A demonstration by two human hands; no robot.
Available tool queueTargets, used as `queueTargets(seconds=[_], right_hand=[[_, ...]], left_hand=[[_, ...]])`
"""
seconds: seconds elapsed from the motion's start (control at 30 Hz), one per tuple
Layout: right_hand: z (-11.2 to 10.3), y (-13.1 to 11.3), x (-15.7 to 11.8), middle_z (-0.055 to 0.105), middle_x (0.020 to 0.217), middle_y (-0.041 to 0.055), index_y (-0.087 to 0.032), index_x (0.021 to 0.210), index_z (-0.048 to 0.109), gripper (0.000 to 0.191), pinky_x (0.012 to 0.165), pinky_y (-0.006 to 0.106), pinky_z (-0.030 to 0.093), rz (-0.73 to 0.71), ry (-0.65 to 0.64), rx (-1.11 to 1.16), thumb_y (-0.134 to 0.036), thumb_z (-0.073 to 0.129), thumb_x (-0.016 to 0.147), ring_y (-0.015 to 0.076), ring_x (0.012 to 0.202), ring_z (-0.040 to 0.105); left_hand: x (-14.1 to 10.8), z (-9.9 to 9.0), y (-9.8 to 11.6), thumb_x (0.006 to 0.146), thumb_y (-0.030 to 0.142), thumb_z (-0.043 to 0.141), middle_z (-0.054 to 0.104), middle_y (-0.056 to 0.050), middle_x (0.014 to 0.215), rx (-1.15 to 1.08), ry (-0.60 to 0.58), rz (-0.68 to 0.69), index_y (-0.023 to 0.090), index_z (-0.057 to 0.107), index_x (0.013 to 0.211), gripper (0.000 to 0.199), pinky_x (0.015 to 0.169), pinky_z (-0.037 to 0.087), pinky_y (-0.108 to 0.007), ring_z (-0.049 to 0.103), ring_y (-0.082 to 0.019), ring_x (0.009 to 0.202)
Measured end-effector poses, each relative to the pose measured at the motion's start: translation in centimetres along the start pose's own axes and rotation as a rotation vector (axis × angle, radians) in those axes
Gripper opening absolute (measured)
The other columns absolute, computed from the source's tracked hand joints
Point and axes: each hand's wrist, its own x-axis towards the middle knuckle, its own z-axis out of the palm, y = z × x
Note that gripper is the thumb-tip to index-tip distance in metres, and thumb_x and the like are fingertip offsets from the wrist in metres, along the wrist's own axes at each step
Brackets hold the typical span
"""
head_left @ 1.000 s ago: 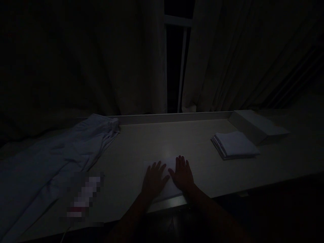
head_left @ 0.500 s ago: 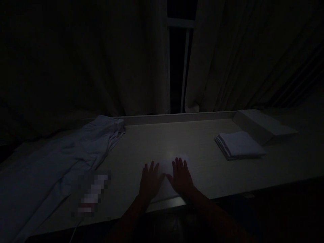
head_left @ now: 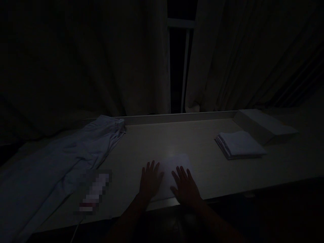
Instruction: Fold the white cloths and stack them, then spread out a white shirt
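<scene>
A pale, flat folded cloth lies near the table's front edge, dim and hard to make out. My left hand rests with fingers spread on its left side. On its right side lies my right hand, also flat with the fingers apart. Neither hand grips anything. Parts of the cloth are hidden beneath both palms. To the right is a folded stack of light cloth, out of reach of the fingers.
A large crumpled light garment spreads over the left of the table. Beside it sits a blurred-out object with a cord. A pale box-like block stands at the back right. Dark curtains hang behind.
My right hand has slid right and toward me, uncovering more of the flat cloth. My left hand has hardly moved.
</scene>
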Motion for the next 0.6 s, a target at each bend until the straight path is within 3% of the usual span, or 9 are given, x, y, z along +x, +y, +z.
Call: queueTargets(seconds=[0.2, 0.33, 0.5, 0.6], right_hand=[[0.9, 0.8, -2.0, 0.025, 0.156, 0.0096, -0.023, 0.149, 0.031, 0.061, 0.115, 0.057, 0.017, -0.025, 0.144, -0.034, -0.046, 0.046, 0.095, 0.0308, 0.145, 0.017], [1.9, 1.8, -3.7, 0.032, 0.153, 0.0117, -0.02, 0.147, 0.035, 0.055, 0.113, 0.058, 0.023, 0.004, 0.257, -0.022, -0.036, 0.047, 0.095, 0.0308, 0.143, 0.023], [2.1, 3.0, -5.4, 0.046, 0.143, 0.0173, -0.014, 0.137, 0.047, 0.046, 0.104, 0.052, 0.039, 0.288, 0.432, 0.09, -0.036, 0.042, 0.097, 0.0303, 0.133, 0.04], [1.2, 3.5, -6.1, 0.062, 0.119, 0.0185, -0.012, 0.127, 0.056, 0.046, 0.094, 0.048, 0.045, 0.45, 0.37, 0.143, -0.043, 0.044, 0.095, 0.0304, 0.112, 0.055]], left_hand=[[-0.2, -1.2, 0.1, 0.094, 0.043, 0.039, 0.041, -0.016, 0.149, 0.046, 0.106, 0.11, 0.013, 0.053, 0.134, 0.053, 0.116, 0.014, -0.057, 0.022, -0.032, 0.144], [-2.1, -1.9, 0.0, 0.092, 0.046, 0.043, 0.036, -0.014, 0.152, 0.023, 0.112, 0.225, 0.014, 0.046, 0.14, 0.057, 0.117, 0.015, -0.055, 0.022, -0.031, 0.144], [-6.5, -0.9, -0.6, 0.088, 0.052, 0.05, 0.021, -0.009, 0.158, -0.043, 0.046, 0.216, 0.024, 0.023, 0.151, 0.074, 0.115, 0.022, -0.054, 0.015, -0.031, 0.146], [-8.1, -0.3, -0.9, 0.088, 0.05, 0.051, 0.015, -0.011, 0.16, -0.074, 0.032, 0.161, 0.024, 0.021, 0.152, 0.076, 0.114, 0.025, -0.055, 0.013, -0.032, 0.146]])
